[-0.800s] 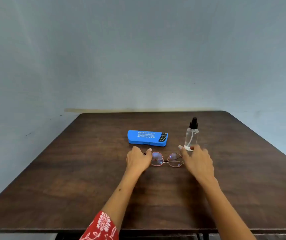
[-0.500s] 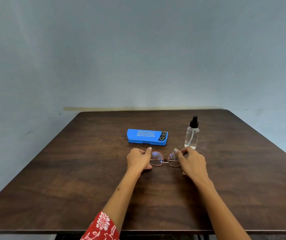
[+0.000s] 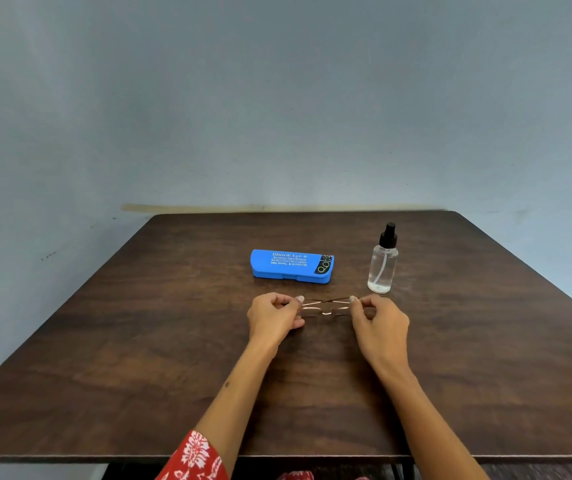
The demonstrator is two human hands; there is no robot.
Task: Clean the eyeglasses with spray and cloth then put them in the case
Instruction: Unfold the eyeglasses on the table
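Dark wood table: left hand and right hand each pinch an end of the glasses; best lifted level, fingers off lenses, before spraying.

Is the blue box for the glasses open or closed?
Closed. The blue case lies flat on the table with its printed lid down, so nothing inside shows. The eyeglasses are outside it.

The case was bright blue, the tabletop dark brown woodgrain, the sleeve red with white florals.
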